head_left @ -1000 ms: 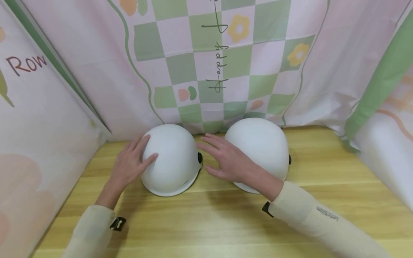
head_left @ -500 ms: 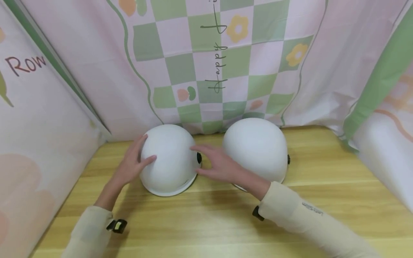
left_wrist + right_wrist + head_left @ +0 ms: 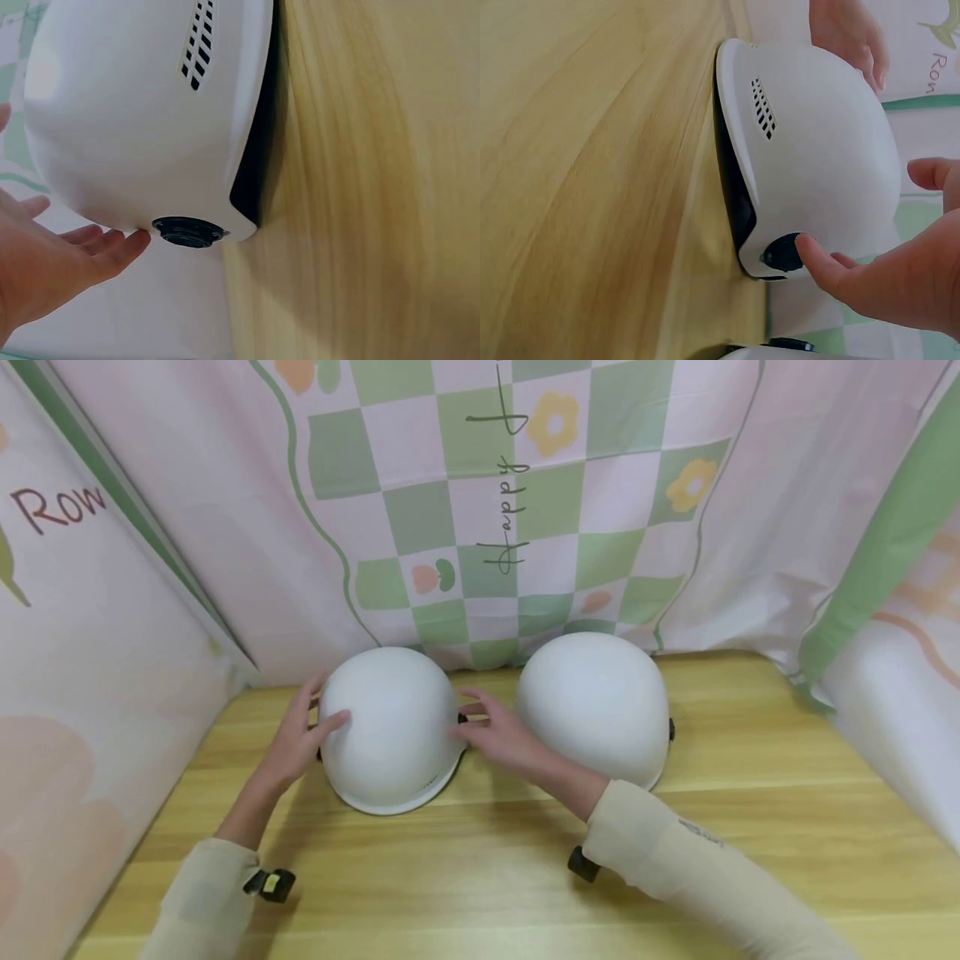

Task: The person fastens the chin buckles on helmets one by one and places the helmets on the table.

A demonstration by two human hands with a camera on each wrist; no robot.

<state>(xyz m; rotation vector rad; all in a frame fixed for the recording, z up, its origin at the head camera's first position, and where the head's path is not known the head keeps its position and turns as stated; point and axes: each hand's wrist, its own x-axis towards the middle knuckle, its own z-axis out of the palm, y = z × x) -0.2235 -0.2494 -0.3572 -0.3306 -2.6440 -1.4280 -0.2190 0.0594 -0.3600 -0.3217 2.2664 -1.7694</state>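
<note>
Loose-fingered and gripping nothing, the left hand (image 3: 294, 742) and right hand (image 3: 501, 739) touch opposite sides of the white helmet (image 3: 390, 731) between them on the worktop (image 3: 450, 885). It looks light, stiff and slippery, best lifted by its sides; its brim (image 3: 397, 808) points back between the wrists, long axis probably likewise.

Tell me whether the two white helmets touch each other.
No, the head view shows bare table between the left helmet and the right helmet.
</note>
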